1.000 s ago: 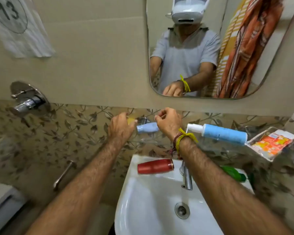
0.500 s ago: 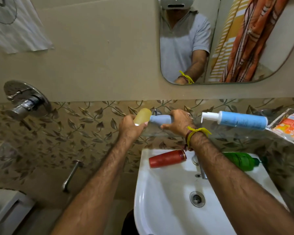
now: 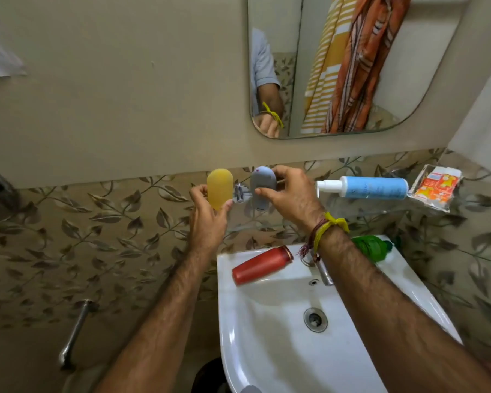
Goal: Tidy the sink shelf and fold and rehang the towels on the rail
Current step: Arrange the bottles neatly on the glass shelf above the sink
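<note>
My left hand [image 3: 208, 219] grips a small yellow bottle [image 3: 219, 187] and holds it upright at the left end of the glass shelf [image 3: 360, 212]. My right hand [image 3: 292, 197] grips a small grey-blue bottle [image 3: 262, 188], also upright, just right of the shelf's chrome bracket [image 3: 240, 193]. Further right on the shelf a blue pump bottle [image 3: 372, 188] lies on its side, and an orange-printed packet [image 3: 437, 188] rests at the far end. In the mirror [image 3: 394, 89] I see a yellow striped towel [image 3: 322, 80] and an orange patterned towel [image 3: 360, 66] hanging.
A red bottle [image 3: 260, 265] lies on the rim of the white sink [image 3: 238, 321], left of the tap [image 3: 323, 272]. A green bottle [image 3: 370, 246] lies behind my right wrist. A chrome pipe [image 3: 73, 333] runs down the wall at lower left.
Both bottles went from lying sideways to standing upright at the shelf's left end. My view has shifted left and down, so the mirror and sink now sit further right.
</note>
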